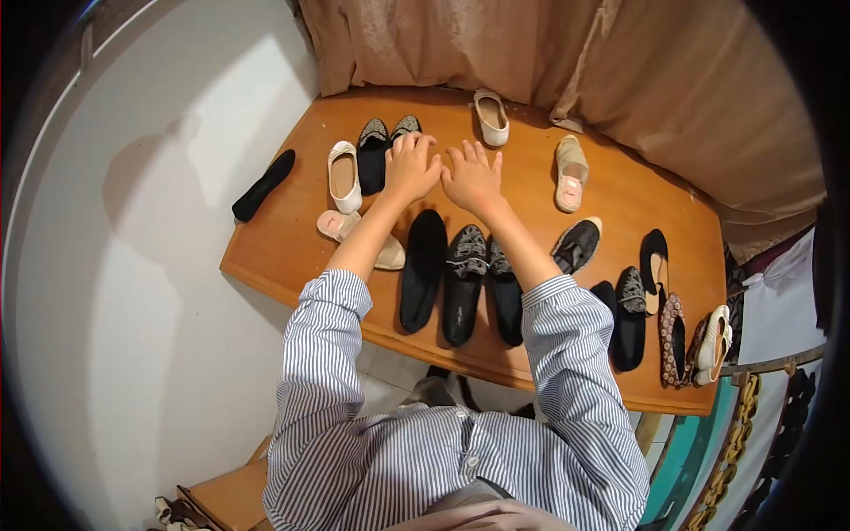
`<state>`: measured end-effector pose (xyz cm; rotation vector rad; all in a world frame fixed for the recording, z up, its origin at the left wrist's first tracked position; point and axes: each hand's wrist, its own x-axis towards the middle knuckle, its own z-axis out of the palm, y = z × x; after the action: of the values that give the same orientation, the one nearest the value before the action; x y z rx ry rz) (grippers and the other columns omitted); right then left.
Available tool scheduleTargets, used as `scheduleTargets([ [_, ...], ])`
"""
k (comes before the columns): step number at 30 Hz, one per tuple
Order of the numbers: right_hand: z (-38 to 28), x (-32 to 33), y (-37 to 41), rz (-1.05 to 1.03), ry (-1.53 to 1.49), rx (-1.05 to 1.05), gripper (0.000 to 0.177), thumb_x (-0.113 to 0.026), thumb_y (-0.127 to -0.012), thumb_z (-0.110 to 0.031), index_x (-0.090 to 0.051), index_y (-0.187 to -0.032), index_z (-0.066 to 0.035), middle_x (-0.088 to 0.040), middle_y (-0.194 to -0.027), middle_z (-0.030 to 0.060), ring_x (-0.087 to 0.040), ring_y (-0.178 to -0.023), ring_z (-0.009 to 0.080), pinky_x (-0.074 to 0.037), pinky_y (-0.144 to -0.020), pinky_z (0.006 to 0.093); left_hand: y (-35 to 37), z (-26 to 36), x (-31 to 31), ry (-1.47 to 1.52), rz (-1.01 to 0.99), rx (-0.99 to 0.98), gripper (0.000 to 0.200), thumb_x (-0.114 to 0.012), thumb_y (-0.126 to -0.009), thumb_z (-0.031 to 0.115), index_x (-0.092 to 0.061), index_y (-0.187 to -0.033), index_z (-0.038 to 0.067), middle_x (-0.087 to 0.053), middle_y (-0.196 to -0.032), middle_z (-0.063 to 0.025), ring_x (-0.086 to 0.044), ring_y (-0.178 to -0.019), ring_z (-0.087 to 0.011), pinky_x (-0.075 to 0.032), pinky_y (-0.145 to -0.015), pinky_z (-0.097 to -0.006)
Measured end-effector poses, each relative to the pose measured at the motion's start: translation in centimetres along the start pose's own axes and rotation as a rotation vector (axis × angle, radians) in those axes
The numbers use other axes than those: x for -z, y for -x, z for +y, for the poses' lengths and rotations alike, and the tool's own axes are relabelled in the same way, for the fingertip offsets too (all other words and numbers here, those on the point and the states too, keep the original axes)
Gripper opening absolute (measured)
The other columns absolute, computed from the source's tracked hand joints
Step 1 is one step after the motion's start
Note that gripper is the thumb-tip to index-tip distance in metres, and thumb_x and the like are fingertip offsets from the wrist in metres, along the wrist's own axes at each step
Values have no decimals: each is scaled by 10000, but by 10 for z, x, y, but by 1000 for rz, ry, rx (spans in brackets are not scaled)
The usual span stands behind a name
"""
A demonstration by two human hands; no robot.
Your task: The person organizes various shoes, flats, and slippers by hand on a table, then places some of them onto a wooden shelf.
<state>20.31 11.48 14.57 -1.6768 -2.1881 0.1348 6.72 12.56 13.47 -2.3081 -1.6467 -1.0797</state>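
Observation:
Both of my hands reach out over a wooden table (531, 177) with many flat shoes on it. My left hand (413, 166) is spread, palm down, over a pair of black shoes with patterned toes (373, 155), partly covering the right one. Just left of it lies a white shoe (343, 177). My right hand (473, 180) has its fingers apart and holds nothing; another white shoe (491, 118) lies beyond it. Below my hands are a plain black shoe (424, 270) and a black pair with patterned tops (464, 283), the right one partly behind my right forearm.
A black shoe (264, 186) lies at the left edge, beside the white wall (177, 159). Beige shoes (571, 173) and a dark shoe (577, 245) are to the right. Several more shoes (629, 319) crowd the right front corner. A brown curtain (460, 49) hangs behind.

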Motion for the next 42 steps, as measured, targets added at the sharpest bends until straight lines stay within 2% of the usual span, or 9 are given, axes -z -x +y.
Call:
scheduleTargets([
  [6,-22,-70,-27,-201,9,-97,452,-389,-861,-351,-379,-1267,-154,-284,-1379,128,-189,-1305,280,-62,-1026,559,15,-91,-44,-106,-309,363,388,-507,-786,277,-478,-1157,164,-291,-1329,-221,-216,-1258,-366,-213,-983,-505],
  [10,-22,-73,-11,-266,63,-146,446,-412,-847,-355,-420,-1236,-137,-351,-1330,144,-267,-1269,287,-167,-1026,510,20,-121,-60,-125,-573,610,435,-400,-846,402,-419,-1251,247,-306,-1340,-198,-240,-1262,-352,-211,-987,-508],
  [12,-15,-36,3,-457,-97,-292,445,-480,-810,-331,-451,-1162,-60,-402,-1264,214,-422,-1151,330,-364,-915,469,22,-130,-69,-58,-548,653,403,-417,-838,406,-456,-1172,185,-405,-1260,-193,-379,-1172,-353,-306,-919,-516],
  [14,9,-19,42,-280,-112,-356,418,-526,-782,-327,-495,-1072,-28,-534,-1086,226,-562,-929,352,-468,-744,429,22,-127,-71,-85,-420,629,425,-460,-819,401,-419,-1074,64,-528,-1091,-214,-527,-1004,-363,-406,-802,-505],
  [16,25,9,90,-381,-47,-474,445,-542,-775,-357,-511,-1031,5,-616,-858,208,-601,-824,349,-470,-725,424,13,-128,-74,-160,-457,732,563,-537,-768,385,-333,-1070,-43,-580,-989,-230,-578,-918,-366,-448,-786,-449],
  [18,27,12,121,-583,34,-644,660,-570,-733,-483,-462,-1016,103,-614,-875,222,-611,-842,325,-475,-732,388,5,-125,-75,-157,-522,883,596,-557,-717,312,-356,-1112,-87,-553,-1071,-247,-562,-987,-341,-447,-829,-426],
  [25,17,-39,153,-640,102,-722,847,-638,-662,-548,-368,-1080,138,-641,-807,137,-645,-747,230,-502,-631,298,-15,-95,-70,-320,-708,761,390,-478,-735,264,-603,-1041,58,-585,-1089,-140,-551,-1020,-291,-353,-878,-434],
  [30,15,-66,163,-276,58,-681,415,-611,-723,-344,-522,-836,45,-624,-716,173,-631,-662,322,-513,-595,390,-18,-64,-63,-276,-677,656,413,-416,-741,226,-555,-1072,24,-585,-1073,-173,-561,-997,-296,-284,-898,-428],
  [42,26,-62,124,-189,12,-614,203,-453,-765,-140,-549,-877,0,-615,-844,206,-617,-793,349,-496,-693,419,-6,12,-46,-201,-645,352,395,-430,-702,181,-507,-1034,-18,-608,-961,-224,-595,-899,-327,-297,-883,-430],
])
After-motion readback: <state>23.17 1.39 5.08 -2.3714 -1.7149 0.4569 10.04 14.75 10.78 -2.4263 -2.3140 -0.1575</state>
